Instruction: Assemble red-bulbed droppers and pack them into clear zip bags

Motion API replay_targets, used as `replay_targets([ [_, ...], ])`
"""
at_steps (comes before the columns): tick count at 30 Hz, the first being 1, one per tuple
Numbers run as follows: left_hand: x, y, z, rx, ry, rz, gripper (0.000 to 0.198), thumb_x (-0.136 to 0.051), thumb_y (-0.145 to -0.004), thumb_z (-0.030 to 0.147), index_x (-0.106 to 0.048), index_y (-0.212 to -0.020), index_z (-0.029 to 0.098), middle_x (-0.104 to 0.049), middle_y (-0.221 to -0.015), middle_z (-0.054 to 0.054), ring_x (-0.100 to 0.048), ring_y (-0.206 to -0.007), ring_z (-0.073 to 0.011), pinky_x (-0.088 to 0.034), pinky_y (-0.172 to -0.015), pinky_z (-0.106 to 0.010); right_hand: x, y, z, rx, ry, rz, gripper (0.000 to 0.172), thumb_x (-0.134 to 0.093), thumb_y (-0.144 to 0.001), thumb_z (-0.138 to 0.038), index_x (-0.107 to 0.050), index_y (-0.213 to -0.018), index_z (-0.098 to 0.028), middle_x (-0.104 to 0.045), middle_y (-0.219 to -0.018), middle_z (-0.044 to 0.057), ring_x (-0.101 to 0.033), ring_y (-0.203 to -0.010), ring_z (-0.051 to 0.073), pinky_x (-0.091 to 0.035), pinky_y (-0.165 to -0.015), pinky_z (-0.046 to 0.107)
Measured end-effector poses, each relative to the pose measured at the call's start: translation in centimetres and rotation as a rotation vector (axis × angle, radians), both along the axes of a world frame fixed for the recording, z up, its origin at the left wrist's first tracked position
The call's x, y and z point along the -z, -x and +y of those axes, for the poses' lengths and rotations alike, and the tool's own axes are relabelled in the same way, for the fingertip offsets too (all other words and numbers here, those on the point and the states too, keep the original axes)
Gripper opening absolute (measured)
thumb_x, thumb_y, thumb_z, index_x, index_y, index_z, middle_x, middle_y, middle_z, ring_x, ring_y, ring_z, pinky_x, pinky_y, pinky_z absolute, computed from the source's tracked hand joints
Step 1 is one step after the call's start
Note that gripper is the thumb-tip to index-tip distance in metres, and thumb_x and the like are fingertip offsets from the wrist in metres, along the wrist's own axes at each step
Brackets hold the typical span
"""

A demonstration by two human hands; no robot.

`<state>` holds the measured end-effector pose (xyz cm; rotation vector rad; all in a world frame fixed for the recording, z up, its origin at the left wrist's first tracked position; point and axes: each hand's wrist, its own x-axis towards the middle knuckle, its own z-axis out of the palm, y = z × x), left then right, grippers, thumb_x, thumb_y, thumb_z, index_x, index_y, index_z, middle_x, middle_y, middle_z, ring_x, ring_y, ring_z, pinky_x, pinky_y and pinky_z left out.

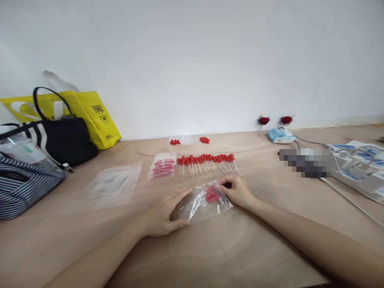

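A clear zip bag (198, 206) lies on the table between my hands, with several red-capped glass droppers (212, 194) inside. At its left end rests my left hand (168, 212), thumb and fingers spread apart against the bag's edge. My right hand (235, 190) pinches the upper right corner of the bag by its red-lined edge. Just beyond, a row of loose red-capped droppers (207, 162) lies side by side. Left of that row is a stack of filled bags (163, 165). Flat clear bags (117, 186) lie farther left.
More bags with red caps (186, 140) lie near the wall. A yellow bag (100, 120), a black bag (72, 138) and a striped bag (27, 184) stand at the left. Tissues (281, 136), cables and a power strip (357, 176) occupy the right.
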<state>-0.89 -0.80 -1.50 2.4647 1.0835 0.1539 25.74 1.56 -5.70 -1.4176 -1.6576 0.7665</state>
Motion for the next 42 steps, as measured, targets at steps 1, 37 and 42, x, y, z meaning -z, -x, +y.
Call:
replay_targets([
  [1, 0.0, 0.0, 0.0, 0.000, -0.002, 0.002, 0.070, -0.049, -0.078, 0.053, -0.020, -0.136, 0.026, -0.026, -0.142, -0.005, -0.023, -0.128, -0.0299, -0.024, -0.103, -0.049, -0.2, 0.1, -0.1, 0.023, 0.000, -0.023, 0.017, -0.060, -0.068, -0.036, -0.066, -0.067, -0.020, -0.067, -0.067, 0.002, -0.060, -0.065, 0.018, -0.046, -0.065, 0.031],
  [37, -1.2, -0.5, -0.6, -0.006, 0.029, -0.004, 0.068, -0.051, -0.077, 0.050, -0.026, -0.135, 0.023, -0.029, -0.140, -0.008, -0.026, -0.127, -0.0290, -0.026, -0.102, -0.048, -2.6, -5.5, 11.2, 0.468, 0.157, -0.030, 0.028, -0.061, -0.062, -0.023, -0.060, -0.088, -0.012, -0.063, -0.086, 0.013, -0.056, -0.088, 0.024, -0.042, -0.071, 0.029],
  [42, -0.7, -0.2, -0.4, 0.000, 0.026, -0.001, 0.069, -0.050, -0.078, 0.052, -0.024, -0.135, 0.024, -0.028, -0.141, -0.007, -0.025, -0.128, -0.0291, -0.025, -0.103, -0.049, -3.2, -5.6, 7.9, 0.258, 0.110, 0.321, 0.022, -0.053, -0.070, -0.035, -0.055, -0.084, -0.018, -0.053, -0.063, 0.000, -0.049, -0.052, 0.011, -0.041, -0.052, 0.025],
])
